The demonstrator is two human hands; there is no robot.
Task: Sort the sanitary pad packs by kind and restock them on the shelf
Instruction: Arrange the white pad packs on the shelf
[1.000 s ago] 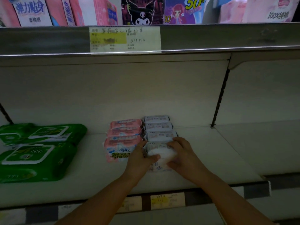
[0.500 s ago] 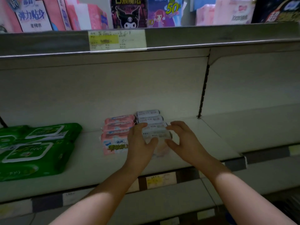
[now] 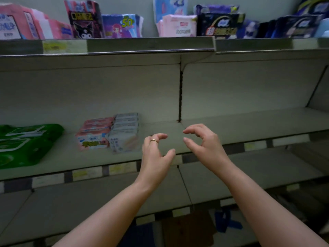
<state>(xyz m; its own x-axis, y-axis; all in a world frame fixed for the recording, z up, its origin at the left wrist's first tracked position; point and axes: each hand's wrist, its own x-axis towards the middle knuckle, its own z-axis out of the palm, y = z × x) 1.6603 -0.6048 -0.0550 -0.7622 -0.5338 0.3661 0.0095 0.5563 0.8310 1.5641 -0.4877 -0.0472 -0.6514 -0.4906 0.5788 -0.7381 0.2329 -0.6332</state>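
Hovering: left hand (image 3: 155,155), right hand (image 3: 205,146), near rectangular plastic packs (image 3: 114,135).

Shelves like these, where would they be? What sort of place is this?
Most likely a shop aisle, perhaps a supermarket or drugstore. Metal shelves carry price labels along their front edges, and branded packs stand side by side on the upper shelf, with pad packs lined up below.

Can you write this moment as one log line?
left hand: empty, fingers loosely curled | right hand: same | white packs: on shelf, beside pink packs
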